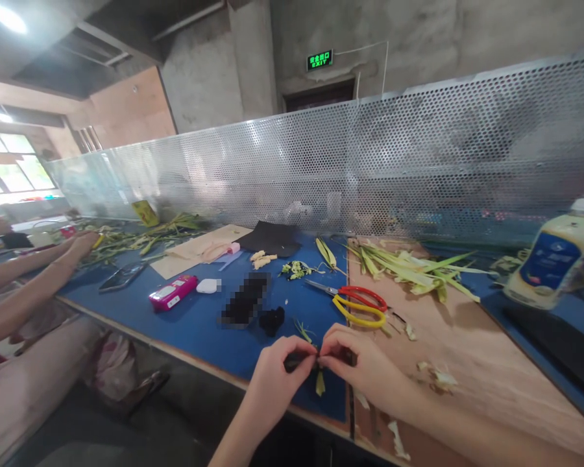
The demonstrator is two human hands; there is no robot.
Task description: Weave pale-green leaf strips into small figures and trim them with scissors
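Note:
Over the front edge of the blue tabletop, my left hand (278, 368) and my right hand (354, 355) meet fingertip to fingertip. Both are closed in a pinch on a small green leaf strip (320, 383), whose pale yellow-green end hangs below the fingers. Thin green strands (302, 329) show just above the fingertips; whether they join the strip I cannot tell. Just beyond my right hand lie scissors (357, 305) with one red and one yellow handle, blades pointing left. A black bunched item (271, 320) rests beyond my left hand.
Long green leaves (409, 267) lie on the wooden board (496, 363) at right, near a large bottle (549, 259). Leftward are a magenta box (173, 293), a phone (121, 277) and a co-worker's arms (43, 279). A perforated metal screen (272, 172) borders the back.

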